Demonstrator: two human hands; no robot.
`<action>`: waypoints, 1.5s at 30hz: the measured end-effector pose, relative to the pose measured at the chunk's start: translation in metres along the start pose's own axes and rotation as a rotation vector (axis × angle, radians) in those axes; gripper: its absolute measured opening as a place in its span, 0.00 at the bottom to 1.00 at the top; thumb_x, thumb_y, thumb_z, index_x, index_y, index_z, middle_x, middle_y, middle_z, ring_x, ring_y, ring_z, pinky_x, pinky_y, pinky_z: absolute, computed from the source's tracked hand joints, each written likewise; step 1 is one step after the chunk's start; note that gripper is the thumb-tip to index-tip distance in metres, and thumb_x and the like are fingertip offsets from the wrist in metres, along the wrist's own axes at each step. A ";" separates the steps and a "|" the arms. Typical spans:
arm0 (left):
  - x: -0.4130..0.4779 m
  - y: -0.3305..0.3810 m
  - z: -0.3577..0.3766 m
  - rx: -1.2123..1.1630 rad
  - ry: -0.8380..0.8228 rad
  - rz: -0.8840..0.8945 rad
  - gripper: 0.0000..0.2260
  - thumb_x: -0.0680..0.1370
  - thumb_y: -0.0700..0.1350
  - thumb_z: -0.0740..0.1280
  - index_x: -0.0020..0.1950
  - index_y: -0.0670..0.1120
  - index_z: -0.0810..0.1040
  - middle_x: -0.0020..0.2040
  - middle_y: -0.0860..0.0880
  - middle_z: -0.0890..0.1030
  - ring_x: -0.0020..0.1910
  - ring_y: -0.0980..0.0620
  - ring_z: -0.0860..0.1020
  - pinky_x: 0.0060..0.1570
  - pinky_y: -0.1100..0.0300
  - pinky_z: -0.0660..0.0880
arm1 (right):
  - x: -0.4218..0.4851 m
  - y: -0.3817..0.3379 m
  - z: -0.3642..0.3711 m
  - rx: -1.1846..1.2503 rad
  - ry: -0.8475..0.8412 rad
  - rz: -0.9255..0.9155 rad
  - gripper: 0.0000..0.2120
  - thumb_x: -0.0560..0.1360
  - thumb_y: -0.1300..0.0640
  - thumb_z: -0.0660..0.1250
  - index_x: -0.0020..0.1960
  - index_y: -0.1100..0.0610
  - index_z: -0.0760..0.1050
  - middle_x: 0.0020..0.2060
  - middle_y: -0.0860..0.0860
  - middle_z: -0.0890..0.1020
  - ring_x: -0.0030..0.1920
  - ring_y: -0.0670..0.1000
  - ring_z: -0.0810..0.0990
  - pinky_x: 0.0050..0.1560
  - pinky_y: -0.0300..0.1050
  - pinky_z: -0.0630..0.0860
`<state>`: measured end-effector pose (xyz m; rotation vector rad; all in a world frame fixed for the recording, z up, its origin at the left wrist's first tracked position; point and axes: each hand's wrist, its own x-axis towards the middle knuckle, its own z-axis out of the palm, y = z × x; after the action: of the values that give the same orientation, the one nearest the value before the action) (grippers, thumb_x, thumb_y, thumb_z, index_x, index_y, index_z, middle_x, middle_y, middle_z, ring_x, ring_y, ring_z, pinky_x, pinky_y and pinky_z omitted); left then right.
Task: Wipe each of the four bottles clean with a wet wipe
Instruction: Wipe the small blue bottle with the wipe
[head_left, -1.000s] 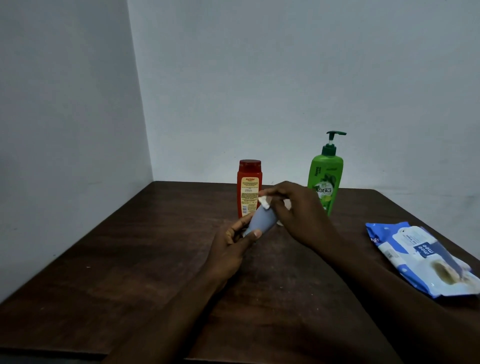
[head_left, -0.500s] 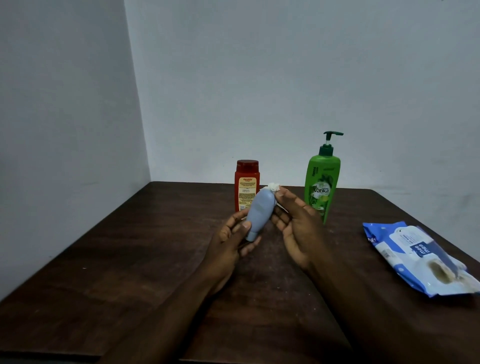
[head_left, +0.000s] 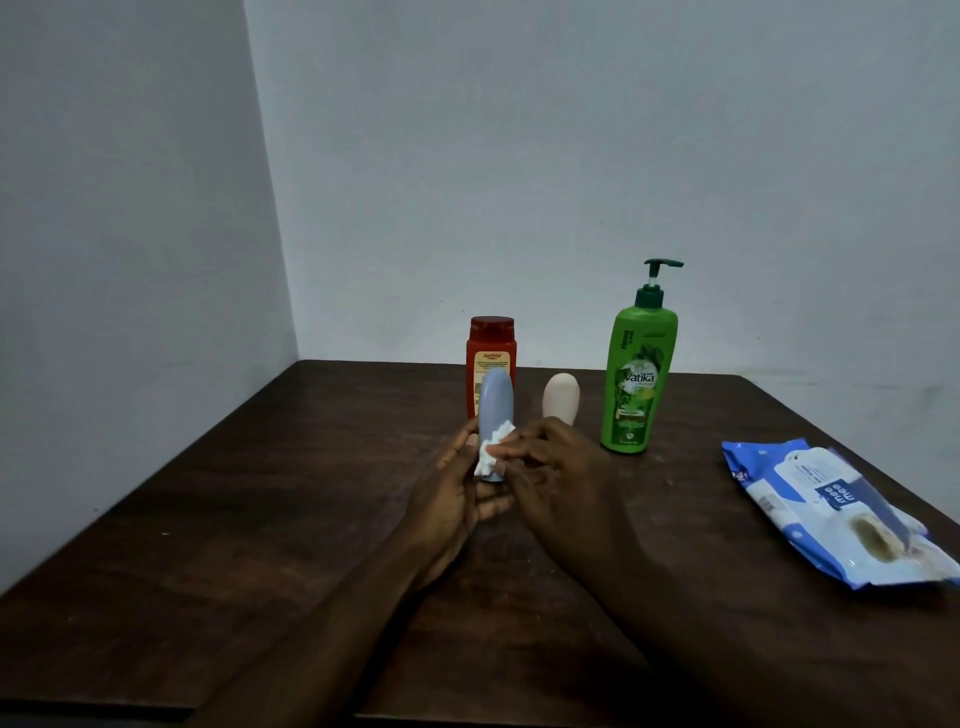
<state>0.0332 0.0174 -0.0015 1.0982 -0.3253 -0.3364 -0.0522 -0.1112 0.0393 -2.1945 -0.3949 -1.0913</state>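
My left hand (head_left: 451, 493) grips the lower end of a small grey-blue bottle (head_left: 496, 400) and holds it upright above the table. My right hand (head_left: 550, 473) pinches a crumpled white wet wipe (head_left: 493, 449) against the bottle's lower front. Behind the grey-blue bottle stands a red bottle (head_left: 491, 348) with a yellow label, partly hidden. A small peach bottle (head_left: 561, 396) stands behind my right hand. To its right a tall green pump bottle (head_left: 638, 371) stands upright.
A blue and white wet-wipe pack (head_left: 836, 512) lies on the right side of the dark wooden table (head_left: 260, 519), its flap open. Pale walls meet in a corner behind the table's far left.
The grey-blue bottle has been turned upright. My right hand has slid the wipe from the bottle's top end down to its lower part, uncovering the peach bottle behind.
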 end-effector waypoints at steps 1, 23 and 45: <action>0.000 -0.001 0.000 -0.006 0.008 -0.017 0.10 0.84 0.51 0.59 0.59 0.50 0.78 0.50 0.50 0.85 0.45 0.53 0.87 0.40 0.59 0.82 | -0.001 0.001 0.000 -0.029 -0.005 -0.025 0.09 0.72 0.64 0.74 0.52 0.58 0.85 0.50 0.51 0.84 0.51 0.46 0.82 0.56 0.42 0.79; -0.002 0.010 0.002 -0.167 -0.089 0.020 0.12 0.74 0.49 0.74 0.56 0.49 0.86 0.59 0.44 0.85 0.58 0.48 0.84 0.49 0.58 0.82 | 0.011 0.004 -0.013 0.002 -0.061 0.030 0.09 0.75 0.60 0.72 0.54 0.52 0.83 0.50 0.45 0.83 0.49 0.38 0.79 0.49 0.27 0.73; -0.017 0.018 0.013 -0.372 -0.223 -0.172 0.18 0.77 0.41 0.64 0.67 0.43 0.72 0.61 0.40 0.83 0.60 0.43 0.83 0.53 0.49 0.83 | -0.001 0.023 -0.016 0.147 0.041 0.359 0.09 0.75 0.60 0.71 0.55 0.52 0.83 0.49 0.43 0.84 0.49 0.36 0.81 0.49 0.31 0.77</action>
<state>0.0145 0.0218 0.0185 0.7237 -0.3496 -0.6489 -0.0508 -0.1393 0.0360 -2.0107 -0.0549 -0.8783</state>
